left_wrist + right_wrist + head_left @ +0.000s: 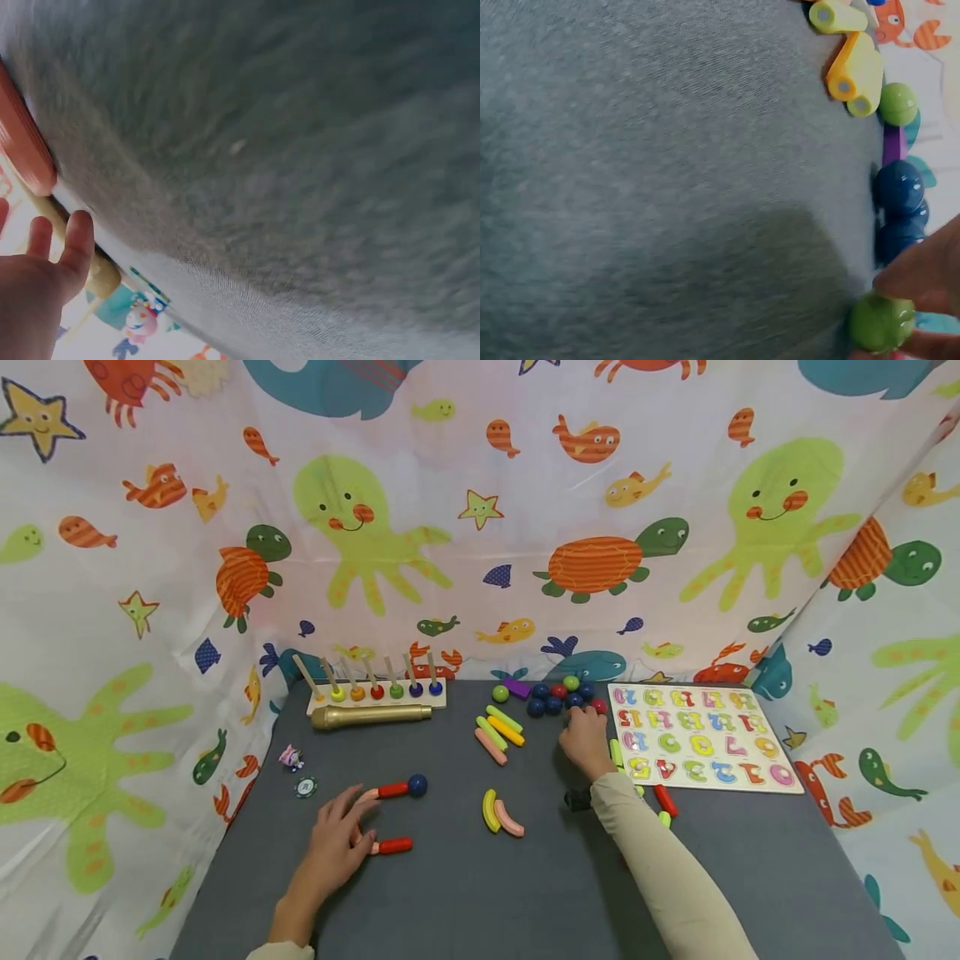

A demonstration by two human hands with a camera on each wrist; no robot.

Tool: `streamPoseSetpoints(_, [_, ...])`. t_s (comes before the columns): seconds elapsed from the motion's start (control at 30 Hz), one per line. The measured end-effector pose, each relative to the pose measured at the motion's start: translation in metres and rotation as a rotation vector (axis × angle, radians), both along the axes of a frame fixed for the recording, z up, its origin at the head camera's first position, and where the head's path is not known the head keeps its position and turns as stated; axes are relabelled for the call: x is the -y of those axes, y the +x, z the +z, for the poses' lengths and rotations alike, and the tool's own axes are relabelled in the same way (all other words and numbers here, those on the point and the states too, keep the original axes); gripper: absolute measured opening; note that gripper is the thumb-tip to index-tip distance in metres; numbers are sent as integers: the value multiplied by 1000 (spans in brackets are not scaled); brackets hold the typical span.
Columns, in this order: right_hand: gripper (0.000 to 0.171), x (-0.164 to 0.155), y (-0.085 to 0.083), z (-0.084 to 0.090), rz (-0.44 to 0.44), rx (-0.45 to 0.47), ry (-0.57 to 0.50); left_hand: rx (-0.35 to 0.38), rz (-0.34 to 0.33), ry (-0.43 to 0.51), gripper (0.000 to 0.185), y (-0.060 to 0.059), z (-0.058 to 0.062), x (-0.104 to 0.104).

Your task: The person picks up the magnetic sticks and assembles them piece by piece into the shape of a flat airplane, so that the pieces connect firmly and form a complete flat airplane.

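My right hand (587, 742) reaches into a cluster of balls at the back of the table. In the right wrist view its thumb and fingers pinch a green ball (881, 322), with dark blue balls (898, 186) just beyond. My left hand (333, 839) lies at the left with fingers spread loosely beside two pink-and-red rods. Its index finger is by the upper rod (392, 791), which has a blue ball (417, 786) at its end. The thumb is at the lower rod (394, 845); whether it touches cannot be told. In the left wrist view, the fingers (78, 244) extend upward, holding nothing visible.
Yellow, green and pink sticks (498, 732) lie mid-table, with two curved pieces (491, 812) nearer. A number puzzle board (637, 781) is at right, a peg board (442, 697) and gold microphone-shaped tube (375, 716) at back left. A red stick (665, 801) lies by my right forearm.
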State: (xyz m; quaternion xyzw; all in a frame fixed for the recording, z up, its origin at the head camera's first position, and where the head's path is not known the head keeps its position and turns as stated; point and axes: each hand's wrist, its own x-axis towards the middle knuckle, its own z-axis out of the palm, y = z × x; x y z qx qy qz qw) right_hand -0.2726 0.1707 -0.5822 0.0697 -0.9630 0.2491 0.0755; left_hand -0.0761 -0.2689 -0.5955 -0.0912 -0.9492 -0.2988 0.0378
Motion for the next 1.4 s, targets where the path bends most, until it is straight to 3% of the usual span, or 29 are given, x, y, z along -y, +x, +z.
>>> streamPoseSetpoints(0.07, [19, -4, 1, -3, 3, -9, 17, -51, -47, -3, 39, 4, 0, -4])
streamPoseSetpoints(0.13, [18, -6, 2, -5, -3, -2, 0, -57, -90, -6, 29, 7, 0, -7])
streamPoseSetpoints(0.23, [22, -3, 4, -4, -31, 25, -88, -10, -135, -42, 25, 9, -1, -11])
streamPoseSetpoints(0.4, [32, 20, 8, 5, -26, 95, -263, 40, -140, -149, 27, 9, -3, -13])
streamPoseSetpoints(0.57, [37, 49, 24, 17, 24, 246, -457, 29, -128, -158, 25, 8, -2, -15])
streamPoseSetpoints(0.77, [35, 84, 48, 23, 71, 469, -803, 10, -143, -126, 25, 8, 3, -16])
streamPoseSetpoints(0.87, [34, 102, 62, 25, 134, 593, -994, 9, -137, -100, 26, 6, 6, -17])
streamPoseSetpoints(0.97, [32, 119, 77, 28, 230, 711, -1114, 20, -117, -75, 27, 4, 7, -19])
streamPoseSetpoints(1.07, [29, 133, 92, 30, 333, 798, -1133, 31, -107, -57, 27, 2, 7, -20])
streamPoseSetpoints(1.17, [26, 145, 105, 27, 387, 842, -1087, 30, -115, -61, 27, 1, 6, -20])
streamPoseSetpoints(1.4, [22, 159, 127, 13, 432, 824, -877, 32, -134, -72, 25, -3, 8, -23])
